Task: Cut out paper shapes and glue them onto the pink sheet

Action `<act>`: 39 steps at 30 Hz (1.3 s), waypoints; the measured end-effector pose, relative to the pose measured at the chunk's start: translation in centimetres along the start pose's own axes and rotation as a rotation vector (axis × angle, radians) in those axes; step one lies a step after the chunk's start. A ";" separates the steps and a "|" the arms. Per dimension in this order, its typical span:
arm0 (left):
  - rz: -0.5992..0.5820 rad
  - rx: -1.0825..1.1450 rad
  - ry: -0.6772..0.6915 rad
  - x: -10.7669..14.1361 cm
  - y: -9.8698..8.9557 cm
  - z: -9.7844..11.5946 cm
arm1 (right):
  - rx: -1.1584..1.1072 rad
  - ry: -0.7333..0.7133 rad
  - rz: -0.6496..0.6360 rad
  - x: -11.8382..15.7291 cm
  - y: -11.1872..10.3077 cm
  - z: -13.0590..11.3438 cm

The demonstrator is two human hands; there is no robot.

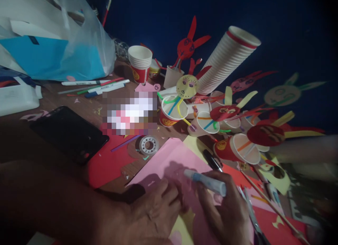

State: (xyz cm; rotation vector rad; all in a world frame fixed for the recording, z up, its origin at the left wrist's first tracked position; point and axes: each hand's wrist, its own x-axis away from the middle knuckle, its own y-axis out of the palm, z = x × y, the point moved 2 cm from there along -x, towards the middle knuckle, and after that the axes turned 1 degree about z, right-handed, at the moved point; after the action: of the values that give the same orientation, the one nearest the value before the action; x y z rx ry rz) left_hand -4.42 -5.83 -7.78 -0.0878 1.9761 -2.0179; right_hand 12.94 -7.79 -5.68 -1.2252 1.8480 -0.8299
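Brown table [87,102], marker [208,182] in right grip [227,204], pink paper [167,155] beneath

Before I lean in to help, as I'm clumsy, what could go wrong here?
The tall cup stack, which looks tilted, could topple onto the yellow paper face near it if bumped. The scissors lie close to the right hand, which holds a pen, and might nick that hand.

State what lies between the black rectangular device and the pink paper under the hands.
The head view shows red paper, a thin purple strip, a round whitish ring, scraps and brown tabletop.
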 end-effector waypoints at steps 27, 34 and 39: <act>0.004 -0.048 -0.033 0.0 -0.2 0.3 | -0.043 -0.125 -0.126 0.4 2.1 0.1; -0.027 -0.030 0.024 0.0 0.2 0.1 | 0.084 -0.268 -0.051 0.2 1.5 0.3; -0.032 -0.010 -0.020 0.1 0.2 0.3 | 0.100 -0.192 0.035 0.2 -0.3 0.5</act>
State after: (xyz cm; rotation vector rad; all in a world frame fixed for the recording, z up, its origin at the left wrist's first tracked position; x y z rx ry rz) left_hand -4.45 -6.12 -8.01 -0.1426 1.9852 -2.0192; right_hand 13.43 -8.10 -5.71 -1.1647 1.6497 -0.7492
